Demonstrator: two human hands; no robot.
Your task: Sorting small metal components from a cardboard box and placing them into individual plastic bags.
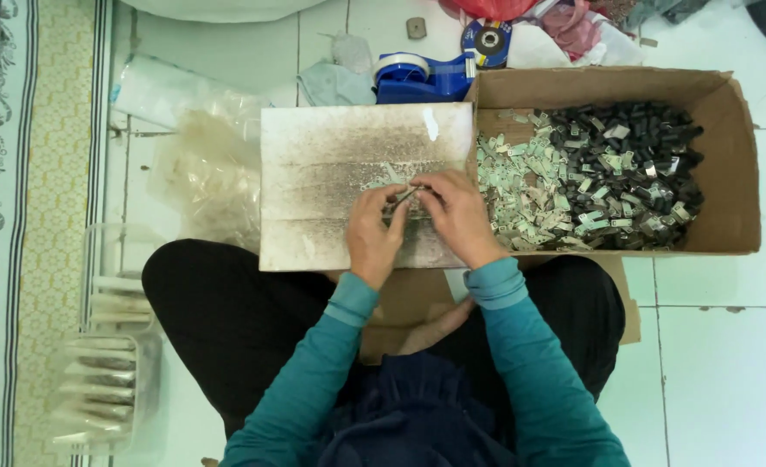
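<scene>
While your left hand (373, 232) and right hand (457, 214) pinch 1 small metal piece (405, 198) together over the worn board (331, 156), the cardboard box (729, 156) beside it looks full, so most pieces remain.

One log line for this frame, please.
left hand + right hand: pinching small metal piece | over: stained board | right of board: cardboard box of small parts

Board (331, 164) on lap – box (737, 156) w/ parts (590, 177) right, tape dispenser (422, 78) behind.
</scene>
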